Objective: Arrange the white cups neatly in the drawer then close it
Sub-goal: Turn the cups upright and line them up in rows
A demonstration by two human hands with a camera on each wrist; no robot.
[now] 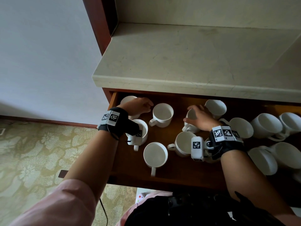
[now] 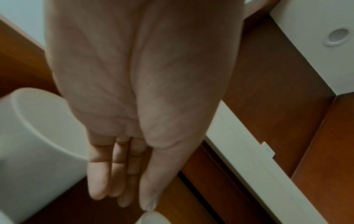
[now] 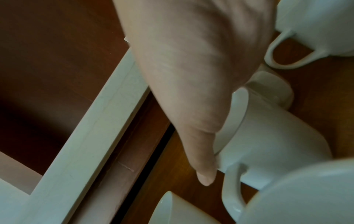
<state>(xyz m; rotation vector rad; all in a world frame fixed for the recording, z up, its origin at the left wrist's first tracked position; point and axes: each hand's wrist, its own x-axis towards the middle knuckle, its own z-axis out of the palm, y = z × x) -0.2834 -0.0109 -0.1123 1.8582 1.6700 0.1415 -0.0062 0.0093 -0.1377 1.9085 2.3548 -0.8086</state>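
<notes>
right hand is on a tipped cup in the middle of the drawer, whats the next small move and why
Probably tip that cup upright. The right hand grips its rim while it lies on its side, and the cups to the left already stand mouth-up. The left hand hangs open and holds nothing.

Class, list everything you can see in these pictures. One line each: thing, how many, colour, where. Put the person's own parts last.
white cups: at least twelve, white, scattered in the drawer; some are partly hidden
drawer: one, brown wood, pulled open under the countertop
countertop: one, pale stone, above the drawer
wall: one, white, left of the cabinet
carpet: one, beige with a floral pattern, on the floor at left
wrist cameras: two, black straps with black-and-white tags, one on each wrist
sleeve: one, pink, on the left arm
left hand: at the drawer's back left, holding nothing
right hand: mid-drawer, gripping the rim of one cup
</notes>
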